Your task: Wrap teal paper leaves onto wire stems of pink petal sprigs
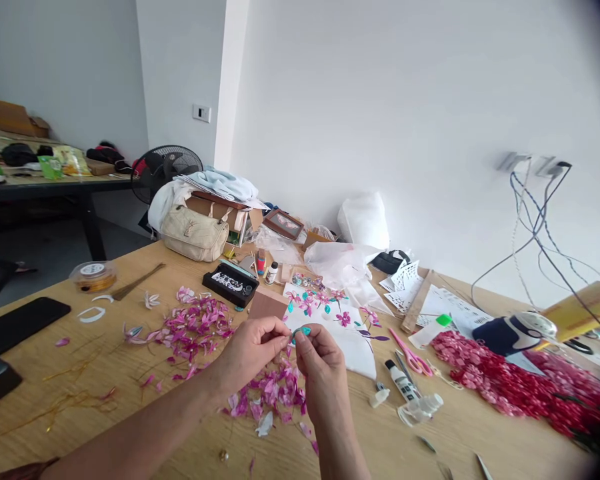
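Own body, head view. Sleeve [23, 471] on the left arm: dark reddish brown, just a strip in the lower corner — weave or pattern too small to tell. Left forearm [145, 427] bare beyond it, slim, tapering toward the hand. Left hand [253, 350] bare. Right forearm [339, 433] bare down to the picture's bottom edge — smooth outline. Right hand [324, 363] likewise bare, thumb tip rounded.
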